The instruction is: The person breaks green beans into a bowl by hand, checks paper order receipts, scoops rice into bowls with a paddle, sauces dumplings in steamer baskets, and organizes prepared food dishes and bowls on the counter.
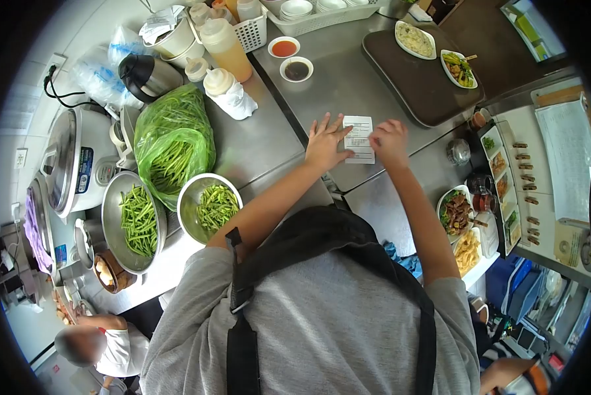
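A white printed paper slip lies on the steel counter between my hands. My left hand is open, fingers spread, with its thumb and fingertips resting on the slip's left side. At the slip's right edge, my right hand is closed with its fingers curled in; whatever it may pinch is hidden. Beyond the hands stand a small dish of red sauce and another of dark sauce. A brown tray to the right carries a dish of pale food and a dish of vegetables.
On the left are a green bag of beans, two metal bowls of cut beans, squeeze bottles and a cooker. Plated meat and fries sit at right. Another person works lower left.
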Demonstrator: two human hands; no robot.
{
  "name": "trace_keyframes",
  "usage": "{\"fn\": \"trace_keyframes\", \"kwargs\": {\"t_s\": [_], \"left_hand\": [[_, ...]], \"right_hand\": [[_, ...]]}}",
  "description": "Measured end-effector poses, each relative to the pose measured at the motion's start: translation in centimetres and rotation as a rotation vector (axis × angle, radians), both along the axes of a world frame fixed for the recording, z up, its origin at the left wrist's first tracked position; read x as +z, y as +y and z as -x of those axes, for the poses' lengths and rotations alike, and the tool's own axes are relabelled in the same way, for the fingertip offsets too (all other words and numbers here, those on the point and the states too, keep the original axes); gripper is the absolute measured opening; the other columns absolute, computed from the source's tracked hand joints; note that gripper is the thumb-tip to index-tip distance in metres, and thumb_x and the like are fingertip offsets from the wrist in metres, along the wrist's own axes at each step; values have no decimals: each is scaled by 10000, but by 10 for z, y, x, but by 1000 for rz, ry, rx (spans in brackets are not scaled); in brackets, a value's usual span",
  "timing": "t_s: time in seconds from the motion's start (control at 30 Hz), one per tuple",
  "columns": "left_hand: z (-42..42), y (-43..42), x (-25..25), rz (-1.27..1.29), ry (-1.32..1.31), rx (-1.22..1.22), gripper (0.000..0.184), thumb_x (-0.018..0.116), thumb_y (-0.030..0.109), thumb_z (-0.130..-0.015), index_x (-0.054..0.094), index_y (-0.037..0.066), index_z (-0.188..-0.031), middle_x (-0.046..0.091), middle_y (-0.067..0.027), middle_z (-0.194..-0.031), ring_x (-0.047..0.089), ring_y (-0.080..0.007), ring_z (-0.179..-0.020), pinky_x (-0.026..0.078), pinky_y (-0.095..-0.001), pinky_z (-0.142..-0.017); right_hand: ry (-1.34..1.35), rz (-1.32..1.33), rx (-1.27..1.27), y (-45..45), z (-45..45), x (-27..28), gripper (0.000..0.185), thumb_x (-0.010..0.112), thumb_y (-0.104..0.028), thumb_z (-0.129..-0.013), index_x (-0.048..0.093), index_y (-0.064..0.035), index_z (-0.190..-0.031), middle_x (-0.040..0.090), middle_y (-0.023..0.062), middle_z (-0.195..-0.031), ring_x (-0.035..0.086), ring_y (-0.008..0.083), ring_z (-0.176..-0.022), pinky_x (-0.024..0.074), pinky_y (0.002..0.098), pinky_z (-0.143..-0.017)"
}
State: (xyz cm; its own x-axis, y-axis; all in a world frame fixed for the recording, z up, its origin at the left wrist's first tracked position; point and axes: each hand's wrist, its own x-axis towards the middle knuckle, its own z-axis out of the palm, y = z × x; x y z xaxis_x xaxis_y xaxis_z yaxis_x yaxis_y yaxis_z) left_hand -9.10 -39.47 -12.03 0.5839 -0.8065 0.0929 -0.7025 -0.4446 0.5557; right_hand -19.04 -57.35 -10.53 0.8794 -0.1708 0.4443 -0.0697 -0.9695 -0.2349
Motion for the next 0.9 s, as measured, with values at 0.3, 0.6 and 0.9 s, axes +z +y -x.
{"fn": "trace_keyframes", "kwargs": {"t_s": [0.3, 0.6, 0.9], "left_hand": [[-2, 2, 4, -40, 2, -5, 675, 761, 419, -671, 548, 246, -1288, 327, -42, -1484, 229, -323, -1385, 155, -533, -1110], [-1, 0, 3, -20, 1, -5, 665, 762, 413, -671, 555, 256, -1282, 329, -35, -1484, 235, -318, -1385, 177, -530, -1104], [-3, 4, 2, -29, -36, -27, 606, 718, 428, -720, 560, 254, -1278, 326, -48, -1483, 236, -318, -1383, 167, -528, -1109]], "right_hand": [[-41, -41, -4, 40, -16, 18, 76, 679, -142, -660, 623, -105, -693, 603, 31, -857, 538, 255, -960, 369, 468, -943], [32, -119, -20, 13, 1, 14, 112, 677, -199, -688, 655, -107, -749, 601, 57, -855, 546, 270, -902, 394, 417, -897], [58, -68, -45, 41, -9, 12, 86, 690, -190, -706, 652, -114, -696, 615, 31, -860, 555, 235, -936, 355, 484, -975]]}}
